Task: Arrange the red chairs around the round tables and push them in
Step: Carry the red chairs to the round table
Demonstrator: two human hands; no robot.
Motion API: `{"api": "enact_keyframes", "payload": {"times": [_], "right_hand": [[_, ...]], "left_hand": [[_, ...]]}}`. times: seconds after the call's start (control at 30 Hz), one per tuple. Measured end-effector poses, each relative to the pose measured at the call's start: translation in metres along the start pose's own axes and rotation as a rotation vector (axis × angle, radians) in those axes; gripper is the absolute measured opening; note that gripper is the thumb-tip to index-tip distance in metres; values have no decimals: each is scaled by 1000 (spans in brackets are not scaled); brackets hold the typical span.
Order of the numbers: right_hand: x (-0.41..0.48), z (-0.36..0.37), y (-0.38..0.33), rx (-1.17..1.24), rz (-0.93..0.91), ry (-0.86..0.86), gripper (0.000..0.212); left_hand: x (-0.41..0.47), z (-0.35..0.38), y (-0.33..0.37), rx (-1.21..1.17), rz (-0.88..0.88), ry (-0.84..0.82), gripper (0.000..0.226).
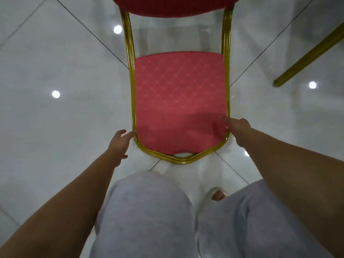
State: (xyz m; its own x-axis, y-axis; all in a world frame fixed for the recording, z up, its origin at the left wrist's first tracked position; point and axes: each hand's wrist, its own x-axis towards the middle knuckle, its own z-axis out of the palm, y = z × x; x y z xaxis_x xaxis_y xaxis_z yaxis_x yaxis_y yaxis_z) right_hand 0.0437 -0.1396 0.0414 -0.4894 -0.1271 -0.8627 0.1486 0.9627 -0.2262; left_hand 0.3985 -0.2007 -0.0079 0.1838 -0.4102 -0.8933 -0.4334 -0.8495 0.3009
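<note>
A red chair (pixel 178 101) with a patterned seat cushion and a gold metal frame stands on the floor right in front of me, its red backrest (pixel 175 6) at the top edge of the view. My left hand (pixel 120 144) is at the seat's front left corner, fingers apart, fingertips touching the gold frame. My right hand (pixel 237 128) lies on the front right corner. Its blurred fingers reach over the frame onto the cushion, and I cannot make out whether they grip. No round table is in view.
A gold leg of another chair (pixel 307 58) slants in from the upper right. The glossy grey tiled floor (pixel 55 62) spreads to the left and right of the chair. My legs in grey trousers (pixel 149 211) and a white slipper (pixel 212 197) are just behind the seat.
</note>
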Motion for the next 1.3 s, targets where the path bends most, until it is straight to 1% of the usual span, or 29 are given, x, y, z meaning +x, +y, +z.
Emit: {"api": "enact_keyframes", "payload": {"times": [0.07,0.1,0.17,0.23,0.3,0.33,0.37,0.4,0.43,0.47,0.5,0.53,0.57,0.6,0.63,0.67,0.73,0.8,0.83,0.87,1.0,1.13,1.2,1.3], "right_hand": [[18,9,-24,-42,5,-36,64],[26,11,-35,-70,0,-72,59],[40,12,-58,-97,-23,-146,59],[55,11,-74,-74,-45,-200,71],[62,10,-78,-176,-38,-192,84],[66,12,-76,-168,-50,-186,81],[64,15,-71,-111,-52,-160,72],[64,17,-65,-47,-65,-135,62],[62,19,-62,-12,-75,-111,56],[59,19,-57,1,-64,-113,47],[50,14,-53,13,-49,-157,41],[42,6,-51,-9,-32,-225,45],[35,-6,-49,-60,-11,-286,60],[26,-19,-44,-116,5,-321,73],[15,-31,-40,-146,4,-342,81],[1,-42,-37,-149,5,-359,84],[-36,-62,-35,-148,32,-363,77],[-85,-81,-37,-130,30,-347,66],[-109,-93,-41,-119,22,-326,65],[-135,-106,-44,-122,14,-309,69],[-234,-167,-55,-240,-5,-333,97],[-322,-225,-74,-237,30,-332,111],[-365,-247,-91,-233,13,-340,105],[-424,-279,-121,-228,12,-366,89]], "left_hand": [[29,6,-1,-37,33,-11,59],[41,9,-3,-46,71,-6,47],[62,12,-9,2,194,34,23],[72,13,-19,102,278,59,16],[76,17,-29,122,312,64,18],[75,19,-29,106,326,80,23],[69,22,-25,63,305,91,29],[63,25,-19,-9,249,78,32],[55,25,-11,-91,177,41,33],[48,23,-6,-159,113,13,36],[41,19,-2,-185,67,17,38],[34,14,1,-195,39,38,40],[25,6,3,-198,20,63,39],[11,-3,6,-196,6,75,36],[-4,-12,8,-186,-5,77,33],[-23,-21,10,-181,-21,71,28],[-70,-38,19,-164,-67,57,19],[-127,-53,31,-132,-100,80,12],[-158,-60,39,-119,-111,96,10],[-188,-67,46,-108,-122,105,11],[-305,-107,80,-75,-163,96,24],[-406,-155,123,-6,-119,19,34],[-452,-182,152,10,-87,-10,36],[-506,-215,199,-1,-13,-23,34]]}}
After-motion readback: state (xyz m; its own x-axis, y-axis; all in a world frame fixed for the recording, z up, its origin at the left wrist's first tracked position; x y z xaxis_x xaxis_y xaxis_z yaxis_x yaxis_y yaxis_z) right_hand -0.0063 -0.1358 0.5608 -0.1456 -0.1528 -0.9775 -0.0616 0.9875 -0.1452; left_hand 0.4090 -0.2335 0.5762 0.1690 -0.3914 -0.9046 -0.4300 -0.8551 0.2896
